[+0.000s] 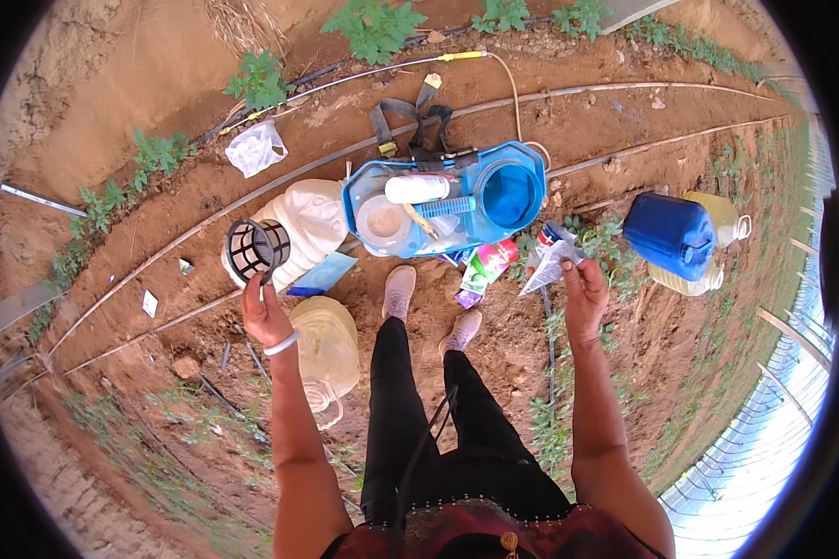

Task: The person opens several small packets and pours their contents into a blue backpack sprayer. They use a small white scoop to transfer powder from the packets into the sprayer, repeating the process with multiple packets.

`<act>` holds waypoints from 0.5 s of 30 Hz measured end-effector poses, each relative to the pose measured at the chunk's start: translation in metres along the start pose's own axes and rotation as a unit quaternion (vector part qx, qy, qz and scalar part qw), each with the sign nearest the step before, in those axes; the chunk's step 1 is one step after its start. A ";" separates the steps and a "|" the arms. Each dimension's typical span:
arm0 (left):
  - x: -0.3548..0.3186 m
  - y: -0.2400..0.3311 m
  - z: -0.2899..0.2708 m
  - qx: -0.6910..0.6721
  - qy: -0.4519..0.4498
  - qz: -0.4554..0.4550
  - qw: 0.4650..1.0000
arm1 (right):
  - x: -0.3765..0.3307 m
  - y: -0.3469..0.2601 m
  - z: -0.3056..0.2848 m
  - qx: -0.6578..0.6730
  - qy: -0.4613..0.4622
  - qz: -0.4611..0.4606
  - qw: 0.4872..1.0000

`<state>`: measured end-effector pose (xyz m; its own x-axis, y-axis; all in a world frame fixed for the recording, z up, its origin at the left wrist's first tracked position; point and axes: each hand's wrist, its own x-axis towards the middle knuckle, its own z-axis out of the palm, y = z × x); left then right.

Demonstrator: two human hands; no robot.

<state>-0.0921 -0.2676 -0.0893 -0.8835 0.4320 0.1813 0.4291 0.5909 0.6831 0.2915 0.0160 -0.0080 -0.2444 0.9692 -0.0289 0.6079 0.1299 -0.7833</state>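
Note:
My left hand (267,319) pinches the rim of a black strainer basket (268,244) with mesh sides, held over a whitish plastic jug (312,216) lying on the soil. In my right hand (585,296), a small torn-looking silver-white sachet (552,265) is gripped between thumb and fingers. Ahead, between the hands, stands a blue backpack sprayer (401,244) with its round tank mouth (510,194) uncovered. A white bottle (416,189) lies across its top. Colourful packets (485,270) lie at the sprayer's near side, by my feet.
A blue jerrycan (667,235) stands at the right beside yellowish jugs (716,219). Near my left leg is a yellowish jug (322,345). The spray lance (364,74) and irrigation pipes (625,88) run across the far soil. A white plastic bag (255,149) lies far left, near green plants (158,152).

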 end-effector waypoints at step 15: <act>-0.050 0.223 0.181 -0.058 -0.164 0.392 0.903 | 0.050 -0.062 -0.044 -0.056 -0.109 -0.078 0.989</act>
<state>0.0816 -0.0342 -0.0741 -0.2042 0.8769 0.4352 0.8595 -0.0522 0.5085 0.2741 0.0657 0.0666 -0.4918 0.8688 -0.0570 0.6268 0.3078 -0.7158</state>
